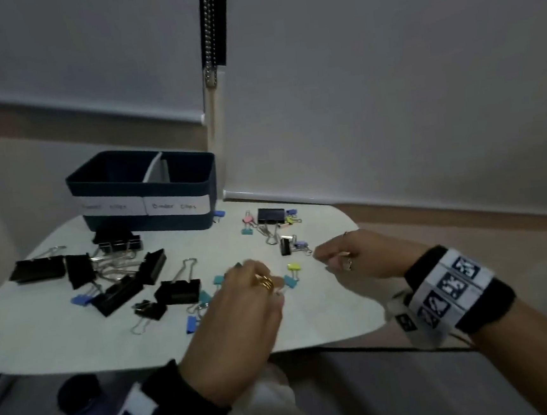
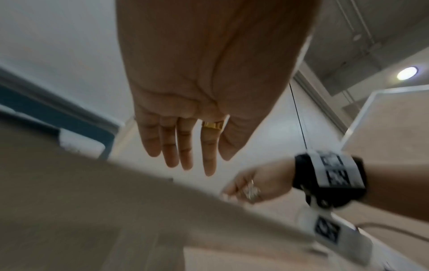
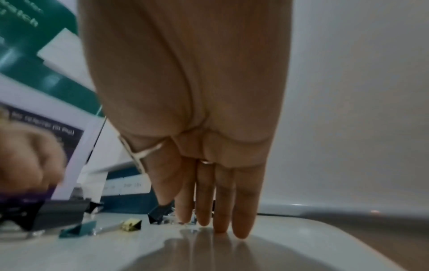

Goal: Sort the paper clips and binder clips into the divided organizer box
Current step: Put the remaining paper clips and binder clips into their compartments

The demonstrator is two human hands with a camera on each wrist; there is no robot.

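left hand (image 1: 241, 309): over table (image 1: 324, 308) middle, fingers straight, holding nothing | right hand (image 1: 359, 254): fingers extended, tips seemingly touching table (blurred) | organizer box (image 1: 145, 192): far left, two labelled compartments | black binder clips (image 1: 106, 275) left of hands, yellow clip (image 1: 294, 266) between hands
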